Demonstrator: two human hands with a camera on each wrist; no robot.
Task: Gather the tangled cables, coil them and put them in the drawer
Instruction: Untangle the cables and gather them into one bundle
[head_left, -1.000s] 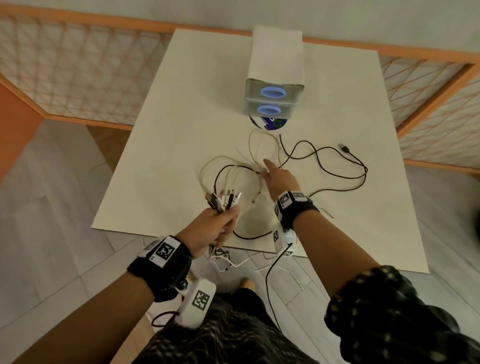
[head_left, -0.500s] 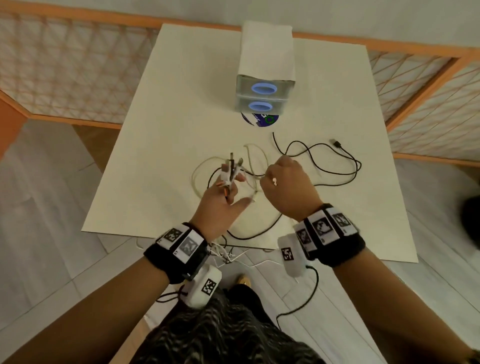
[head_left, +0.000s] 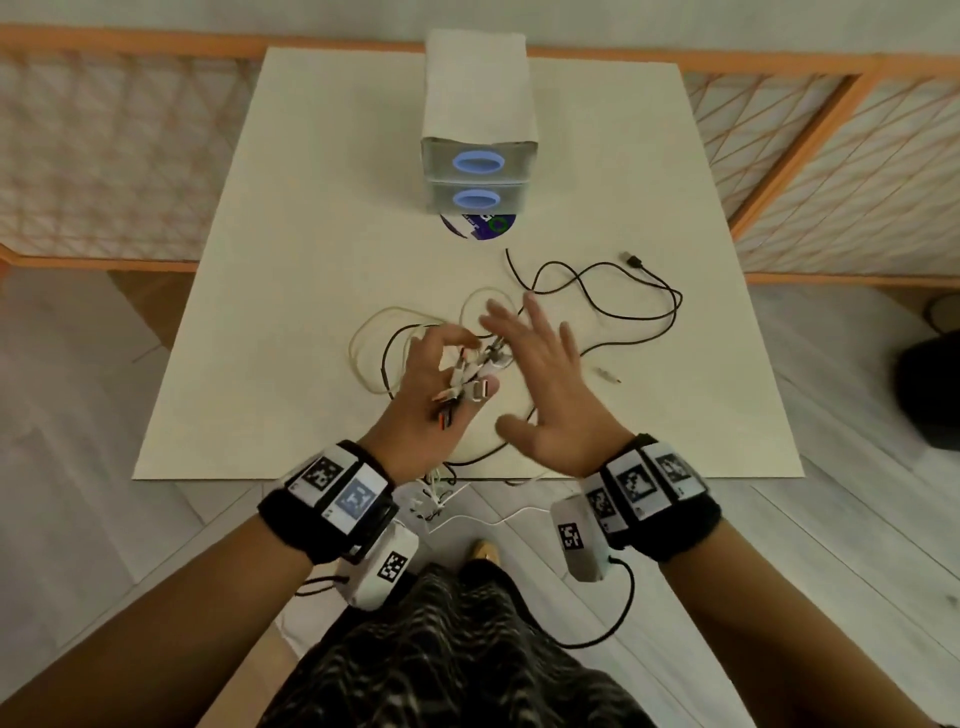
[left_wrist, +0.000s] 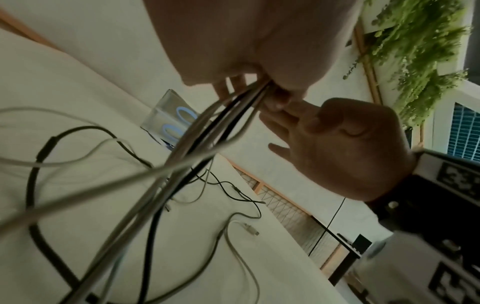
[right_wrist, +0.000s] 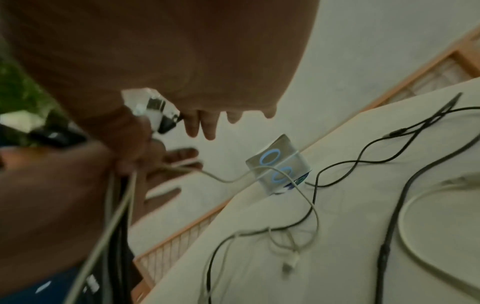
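Several white and black cables lie tangled on the white table. My left hand grips a bundle of cable ends above the tangle, plugs pointing toward me; the left wrist view shows the strands running out of its fist. My right hand hovers just right of the bundle, fingers spread, holding nothing. A long black cable loops right of the hands, its plug at the far end. White loops lie to the left. The two-drawer unit, blue handles, stands shut at the far middle.
A disc pokes out from under the drawer unit. A loose white plug lies right of my right hand. More cables hang over the near table edge to the floor. An orange lattice fence rings the table; a dark object sits on the floor at right.
My right hand has opened from a curled pose to spread fingers beside the bundle. My left hand has turned, so the plugs now point back toward me.
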